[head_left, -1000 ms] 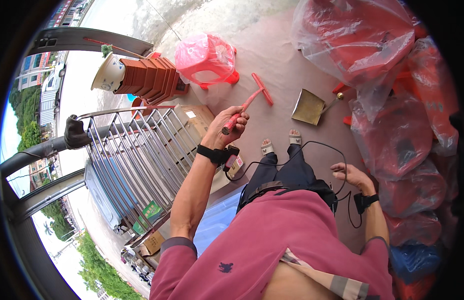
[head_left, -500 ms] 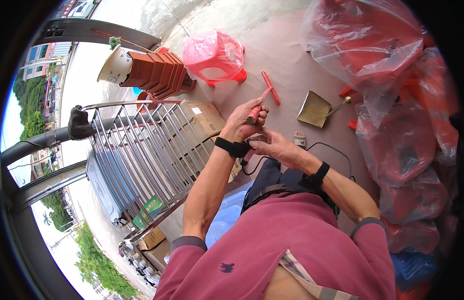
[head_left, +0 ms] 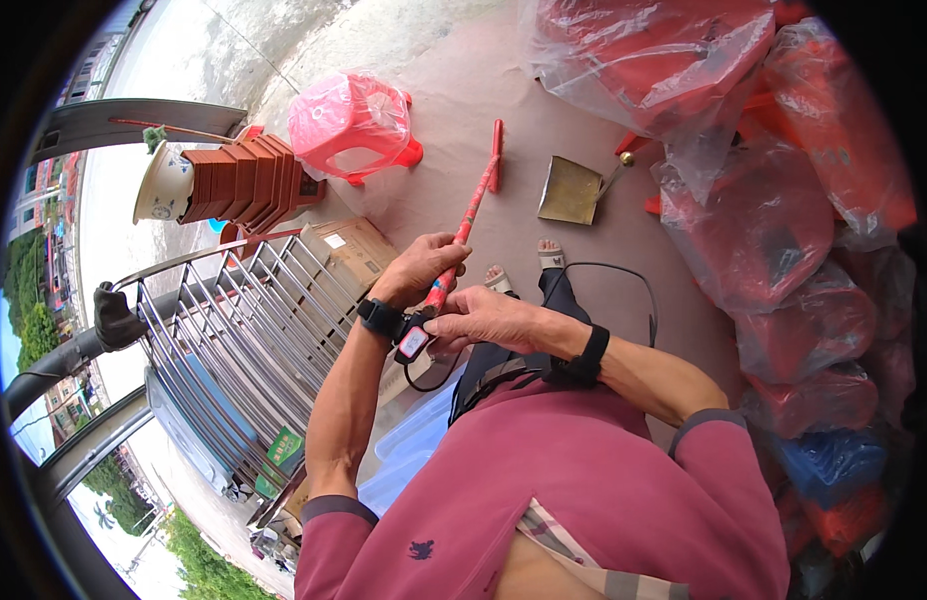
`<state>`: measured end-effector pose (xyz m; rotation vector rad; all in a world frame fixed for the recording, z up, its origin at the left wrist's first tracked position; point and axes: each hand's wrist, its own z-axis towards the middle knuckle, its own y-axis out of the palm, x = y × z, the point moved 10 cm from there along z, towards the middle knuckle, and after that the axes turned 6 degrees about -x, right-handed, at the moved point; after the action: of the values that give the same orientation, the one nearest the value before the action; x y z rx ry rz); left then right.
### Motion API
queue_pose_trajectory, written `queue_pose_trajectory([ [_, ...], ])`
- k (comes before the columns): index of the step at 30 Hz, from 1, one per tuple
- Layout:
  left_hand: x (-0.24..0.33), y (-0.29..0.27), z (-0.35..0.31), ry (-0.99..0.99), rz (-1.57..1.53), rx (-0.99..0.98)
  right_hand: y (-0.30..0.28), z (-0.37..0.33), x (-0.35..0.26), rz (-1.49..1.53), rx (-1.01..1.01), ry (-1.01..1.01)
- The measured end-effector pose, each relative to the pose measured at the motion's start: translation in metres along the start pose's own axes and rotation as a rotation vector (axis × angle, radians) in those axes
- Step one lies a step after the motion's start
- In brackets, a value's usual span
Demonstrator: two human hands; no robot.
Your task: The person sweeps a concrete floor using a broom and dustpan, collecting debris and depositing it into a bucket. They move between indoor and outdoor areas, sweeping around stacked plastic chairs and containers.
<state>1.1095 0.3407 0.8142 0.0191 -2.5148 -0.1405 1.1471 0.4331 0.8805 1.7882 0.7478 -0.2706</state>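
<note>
A broom (head_left: 472, 212) with a red, patterned handle slants away from me, its narrow red crosswise head (head_left: 496, 158) down on the floor. My left hand (head_left: 421, 272) is wrapped around the handle. Lower down, my right hand (head_left: 488, 318) is closed at the handle's near end, beside the watch-like device (head_left: 413, 343) on my left wrist; its fingertips are partly hidden. Right of the broom head lies a square metal dustpan (head_left: 571, 190) with a stick handle. Black straps are around both wrists.
Plastic-wrapped red stools (head_left: 748, 230) are piled on the right. Another wrapped stool (head_left: 349, 125) stands ahead, beside stacked brown planters (head_left: 251, 182). A metal rack (head_left: 248, 340) and a cardboard box (head_left: 348, 250) stand left. A black cable (head_left: 638, 273) loops near my feet.
My view has swung, so the surroundings sit further left. The broom handle now stretches out before me in full. My right hand has shifted from the left wrist toward the handle's near end.
</note>
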Motion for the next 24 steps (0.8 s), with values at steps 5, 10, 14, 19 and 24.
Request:
queue_pose_trajectory([
  [5, -0.040, -0.025, -0.036, -0.085, -0.105, -0.088, -0.095, -0.115, -0.061, -0.326, 0.400, -0.367],
  [10, -0.105, -0.044, -0.081, -0.276, -0.140, -0.006, -0.194, -0.295, -0.052, -0.504, 1.156, -0.231],
  [14, -0.131, -0.029, -0.101, -0.278, -0.245, 0.075, -0.187, -0.307, 0.023, -0.737, 1.013, 0.105],
  [19, -0.156, -0.039, -0.125, -0.304, -0.001, 0.177, -0.174, -0.287, 0.077, -0.751, 0.898, 0.067],
  [24, -0.172, -0.041, -0.129, -0.343, 0.041, 0.151, -0.192, -0.327, 0.086, -0.620, 1.088, 0.082],
])
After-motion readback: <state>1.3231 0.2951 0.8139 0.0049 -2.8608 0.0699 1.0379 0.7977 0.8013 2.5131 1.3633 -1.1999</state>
